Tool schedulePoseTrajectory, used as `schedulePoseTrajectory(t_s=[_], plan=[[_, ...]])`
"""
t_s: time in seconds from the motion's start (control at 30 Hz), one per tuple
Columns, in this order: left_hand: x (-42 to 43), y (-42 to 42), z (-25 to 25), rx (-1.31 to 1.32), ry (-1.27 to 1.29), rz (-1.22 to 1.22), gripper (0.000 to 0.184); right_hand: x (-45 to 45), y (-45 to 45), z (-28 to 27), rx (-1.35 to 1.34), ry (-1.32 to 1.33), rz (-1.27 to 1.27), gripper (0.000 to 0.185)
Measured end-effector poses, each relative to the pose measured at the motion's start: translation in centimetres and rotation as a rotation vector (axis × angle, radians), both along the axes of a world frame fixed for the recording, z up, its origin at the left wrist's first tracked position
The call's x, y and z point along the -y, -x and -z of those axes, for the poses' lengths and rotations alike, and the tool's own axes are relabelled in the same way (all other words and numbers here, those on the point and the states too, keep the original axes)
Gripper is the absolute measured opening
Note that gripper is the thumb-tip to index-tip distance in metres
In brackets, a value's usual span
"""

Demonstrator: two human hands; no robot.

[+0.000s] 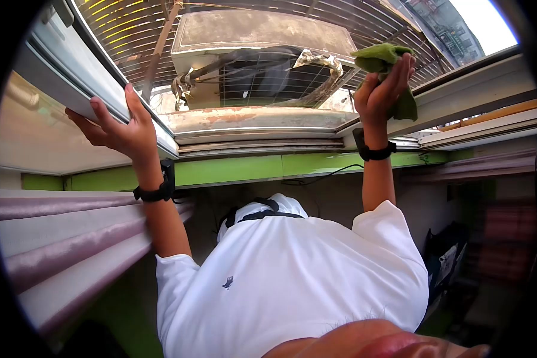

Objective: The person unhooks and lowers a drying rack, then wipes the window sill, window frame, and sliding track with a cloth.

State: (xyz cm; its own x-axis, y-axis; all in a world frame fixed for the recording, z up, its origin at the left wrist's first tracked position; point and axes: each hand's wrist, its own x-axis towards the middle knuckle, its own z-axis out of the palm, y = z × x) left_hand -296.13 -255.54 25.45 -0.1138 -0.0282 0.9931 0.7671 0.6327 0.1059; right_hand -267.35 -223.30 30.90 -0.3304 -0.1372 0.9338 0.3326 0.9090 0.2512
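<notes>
My left hand (120, 127) rests against the white sliding window frame (95, 71) on the left, its fingers spread and nothing held in them. On the right, my right hand (380, 95) is raised with a green cloth (383, 58) in its grip. Part of the cloth is bunched above the fingers, and another part hangs down behind the hand. Close to that hand runs the frame of the right window (459, 95). Between my hands the window stands open above its sill track (259, 143).
Outside are a weathered outdoor unit (262, 33) and a slatted metal cage (125, 30). Below the sill runs a green ledge (238, 170) with a thin black cable (322, 177). Pink and white curtains (71, 244) hang at the left, and another curtain (471, 166) at the right.
</notes>
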Motion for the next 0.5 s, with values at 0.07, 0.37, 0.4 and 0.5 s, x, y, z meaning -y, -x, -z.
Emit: schedulePoseTrajectory(t_s=[0.07, 0.37, 0.4, 0.5], plan=[[0.1, -0.2, -0.1, -0.011, 0.012, -0.002, 0.086, 1.6, 0.3, 8.0, 0.239, 0.031, -0.051, 0.040], [-0.1, -0.3, -0.1, 0.014, -0.006, -0.007, 0.083, -2.5, -3.1, -3.2, 0.184, -0.145, 0.123, 0.048], [-0.1, -0.5, -0.2, 0.022, -0.014, -0.007, 0.083, -2.4, -3.4, -7.2, 0.043, -0.094, 0.114, 0.045], [-0.1, -0.5, -0.2, 0.031, -0.026, -0.011, 0.081, -2.9, -2.7, -15.2, -0.366, 0.063, -0.095, 0.045]])
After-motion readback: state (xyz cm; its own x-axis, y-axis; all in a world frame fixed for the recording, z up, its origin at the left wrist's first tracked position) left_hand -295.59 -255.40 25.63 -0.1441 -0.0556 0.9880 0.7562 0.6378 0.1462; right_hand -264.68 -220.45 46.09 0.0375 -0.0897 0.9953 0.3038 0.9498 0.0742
